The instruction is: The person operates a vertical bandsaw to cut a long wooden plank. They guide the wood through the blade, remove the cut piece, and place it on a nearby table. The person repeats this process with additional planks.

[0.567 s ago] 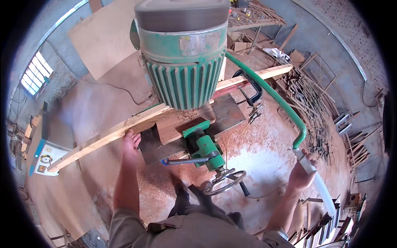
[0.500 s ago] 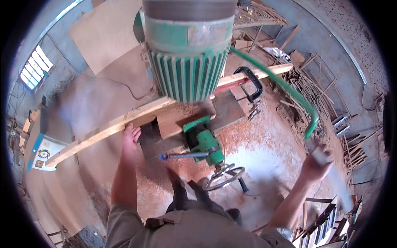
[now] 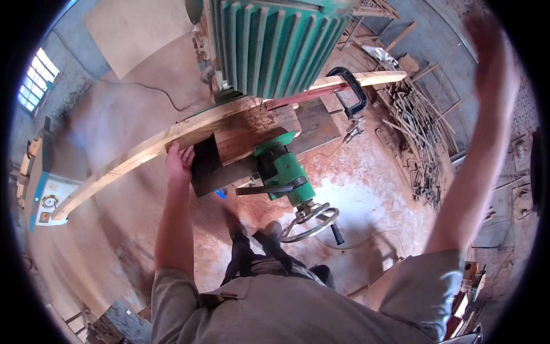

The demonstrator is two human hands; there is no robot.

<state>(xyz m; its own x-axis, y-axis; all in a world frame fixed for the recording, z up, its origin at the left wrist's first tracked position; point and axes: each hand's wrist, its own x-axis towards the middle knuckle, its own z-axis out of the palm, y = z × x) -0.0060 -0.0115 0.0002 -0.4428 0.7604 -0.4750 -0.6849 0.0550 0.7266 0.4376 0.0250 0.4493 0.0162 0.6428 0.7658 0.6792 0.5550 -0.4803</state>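
My left hand [image 3: 180, 163] is closed on the left end of a brown wooden board [image 3: 199, 135], its thumb close to a long pale wooden beam [image 3: 126, 162]. The board lies along the beam on the dark metal machine table [image 3: 232, 179]. Against its near side sits a reddish wood block [image 3: 235, 143], with a green screw clamp [image 3: 292, 175] at the block's front. Above hangs a ribbed green motor housing [image 3: 275, 51], which hides part of the work. My right hand [image 3: 484, 34] is raised at the far upper right, blurred and dark, so its fingers do not show.
A steel handwheel [image 3: 312, 228] juts from the clamp toward me. A black C-clamp [image 3: 356, 94] grips the beam at the right. The beam's left end reaches a white control cabinet [image 3: 57, 198]. Piled wood strips [image 3: 418, 137] lie on the right. Sawdust covers the floor.
My right hand has swung up from beside the green lever's end to the upper right. The lever has left the view. The view has shifted, while my left hand stays at the board.
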